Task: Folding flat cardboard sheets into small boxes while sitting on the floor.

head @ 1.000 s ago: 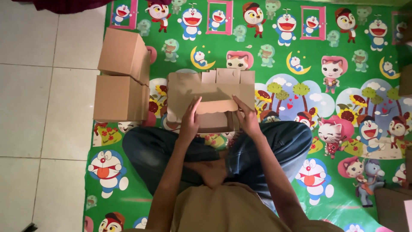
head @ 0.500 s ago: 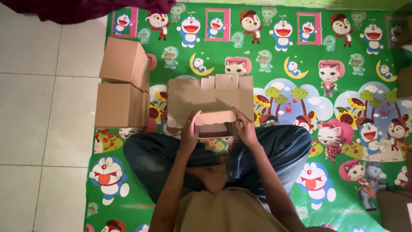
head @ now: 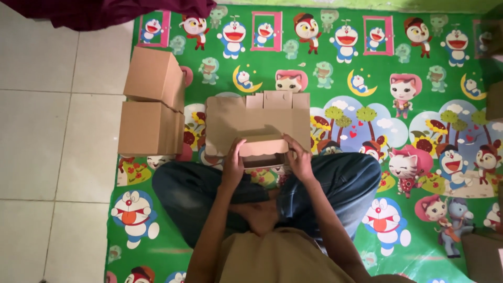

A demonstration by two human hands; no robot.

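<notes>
Head view: the left hand and right hand clamp opposite ends of a brown, half-folded flat cardboard box – steadied over the lap – while two finished brown cardboard boxes sit far left on the green cartoon mat

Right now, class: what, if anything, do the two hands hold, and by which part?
Both hold the brown cardboard box: left hand and right hand grip opposite ends of its folded front section.

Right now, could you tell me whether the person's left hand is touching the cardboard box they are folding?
Touching. The head view shows the left hand gripping the left end of the half-folded cardboard box, fingers wrapped on its edge with no gap.
</notes>
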